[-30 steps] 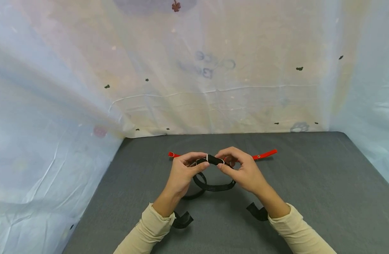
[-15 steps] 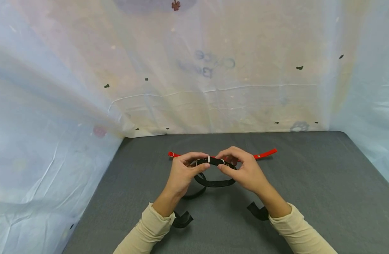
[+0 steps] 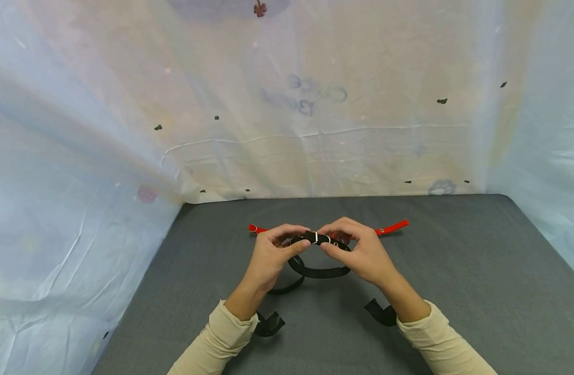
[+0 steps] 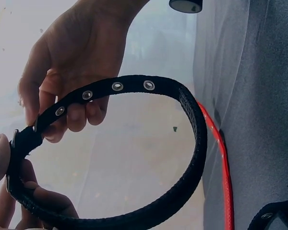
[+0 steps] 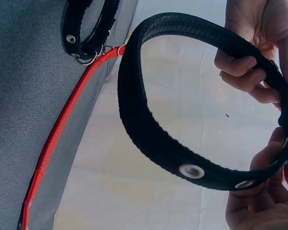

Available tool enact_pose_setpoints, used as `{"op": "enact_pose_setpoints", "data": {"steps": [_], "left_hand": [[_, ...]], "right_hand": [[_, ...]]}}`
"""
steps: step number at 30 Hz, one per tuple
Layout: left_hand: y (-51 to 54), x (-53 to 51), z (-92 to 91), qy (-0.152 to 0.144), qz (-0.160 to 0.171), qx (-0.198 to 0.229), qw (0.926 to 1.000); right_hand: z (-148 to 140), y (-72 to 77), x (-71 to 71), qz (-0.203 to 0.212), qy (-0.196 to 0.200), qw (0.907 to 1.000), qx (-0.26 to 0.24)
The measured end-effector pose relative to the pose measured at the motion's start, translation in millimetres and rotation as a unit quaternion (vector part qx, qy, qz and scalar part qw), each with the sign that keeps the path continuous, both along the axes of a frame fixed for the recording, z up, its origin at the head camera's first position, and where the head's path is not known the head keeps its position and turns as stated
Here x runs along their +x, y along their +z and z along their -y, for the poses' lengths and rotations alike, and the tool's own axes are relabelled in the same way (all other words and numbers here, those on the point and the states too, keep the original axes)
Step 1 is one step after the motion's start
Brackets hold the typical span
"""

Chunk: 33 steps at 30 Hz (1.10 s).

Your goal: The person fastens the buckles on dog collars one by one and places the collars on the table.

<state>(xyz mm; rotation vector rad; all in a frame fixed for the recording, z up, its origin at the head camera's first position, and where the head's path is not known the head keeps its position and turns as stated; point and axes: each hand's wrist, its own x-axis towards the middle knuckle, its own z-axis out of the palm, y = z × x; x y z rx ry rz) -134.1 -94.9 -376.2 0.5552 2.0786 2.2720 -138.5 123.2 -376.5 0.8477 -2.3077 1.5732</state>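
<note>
While the left hand (image 3: 267, 261) pinches a black strap (image 3: 321, 273) beside its shiny metal loop (image 3: 316, 237), the right hand (image 3: 363, 254) pinches it just on the other side, and the strap makes a big ring above the tabletop (image 3: 460, 276). To do this well, both thumbs should likely keep the strap flat near the metal, with small, soft pulls, so it does not twist or slip. The tabletop is gray and flat and looks like cloth. On it, a second black strap (image 5: 76, 21) lies curled near the left hand, and a red strap (image 3: 392, 227) lies behind both hands, poking out left and right. Wrinkly pale sheets (image 3: 334, 161) hang left, back and right.
</note>
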Motion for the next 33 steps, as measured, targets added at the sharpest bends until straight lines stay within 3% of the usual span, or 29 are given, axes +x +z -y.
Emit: {"op": "enact_pose_setpoints", "data": {"steps": [18, 27, 33], "left_hand": [[2.5, 0.5, -1.5, 0.011, 0.008, -0.013, 0.9998], [0.8, -1.5, 1.9, 0.020, 0.009, 0.012, 0.9997], [4.2, -2.0, 5.5, 0.026, 0.023, 0.055, 0.9979]], "right_hand": [[4.8, 2.3, 3.5, 0.014, -0.032, 0.9986, 0.040], [3.4, 2.7, 3.4, 0.014, -0.060, 0.9975, 0.035], [1.8, 4.8, 2.6, 0.033, -0.070, 0.9965, 0.032]]}}
